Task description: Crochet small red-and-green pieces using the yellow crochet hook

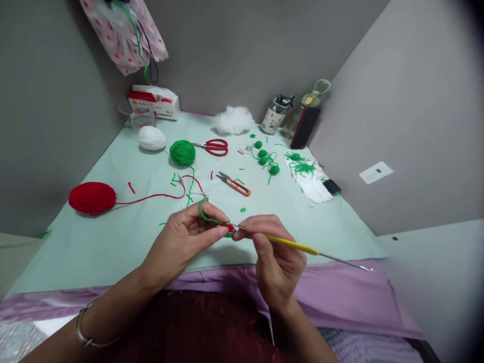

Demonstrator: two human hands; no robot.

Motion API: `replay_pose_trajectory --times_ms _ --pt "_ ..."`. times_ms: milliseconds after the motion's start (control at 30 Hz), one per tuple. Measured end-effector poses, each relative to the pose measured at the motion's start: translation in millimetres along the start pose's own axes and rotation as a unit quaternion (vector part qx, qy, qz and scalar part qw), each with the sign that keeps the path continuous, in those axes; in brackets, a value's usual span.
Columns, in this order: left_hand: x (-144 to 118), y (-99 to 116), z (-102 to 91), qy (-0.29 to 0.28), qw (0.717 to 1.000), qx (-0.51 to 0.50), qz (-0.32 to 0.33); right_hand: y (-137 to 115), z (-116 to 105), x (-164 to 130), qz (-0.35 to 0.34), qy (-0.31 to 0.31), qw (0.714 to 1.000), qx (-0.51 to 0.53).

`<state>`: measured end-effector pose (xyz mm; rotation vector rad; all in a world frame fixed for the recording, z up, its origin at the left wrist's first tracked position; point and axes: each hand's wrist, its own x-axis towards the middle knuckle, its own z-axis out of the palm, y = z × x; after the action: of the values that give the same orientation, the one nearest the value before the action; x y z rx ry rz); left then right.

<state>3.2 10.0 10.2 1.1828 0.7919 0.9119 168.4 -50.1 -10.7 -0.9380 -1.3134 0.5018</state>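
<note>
Pinching piece (pixel 230 229) in left hand (pixel 183 234), gripping hook (pixel 295 244) in right hand (pixel 280 259). Could snag green yarn (pixel 182 153) on crossing red yarn (pixel 92 198); could slip hook off piece through slack tension.

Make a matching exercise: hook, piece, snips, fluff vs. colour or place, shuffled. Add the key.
Column 1
1. Hook
2. Piece
3. Snips
4. Fluff

Column 2
A. Orange-handled, lying on the table
B. Red and green, pinched in the left hand
C. White, near the back wall
D. Yellow-gripped, in the right hand

Pairs: 1-D, 2-B, 3-A, 4-C
</note>
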Motion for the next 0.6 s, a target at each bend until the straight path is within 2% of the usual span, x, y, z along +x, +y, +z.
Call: replay_pose_trajectory --times_ms 233,400,600 --pt "0.8 -5.3 -2.1 -0.016 0.999 -0.039 -0.002 0.6 -0.1 -1.4 -0.053 -0.031 0.996 -0.06" --pt "2.0 -12.4 -3.0 -0.052 0.994 -0.09 -0.021 3.6 2.7 -2.3 -0.036 -0.024 0.998 -0.043" --pt "2.1 -16.2 -3.9 -0.048 0.992 -0.095 -0.063 7.3 5.2 -2.2 -0.027 0.002 0.998 -0.051"
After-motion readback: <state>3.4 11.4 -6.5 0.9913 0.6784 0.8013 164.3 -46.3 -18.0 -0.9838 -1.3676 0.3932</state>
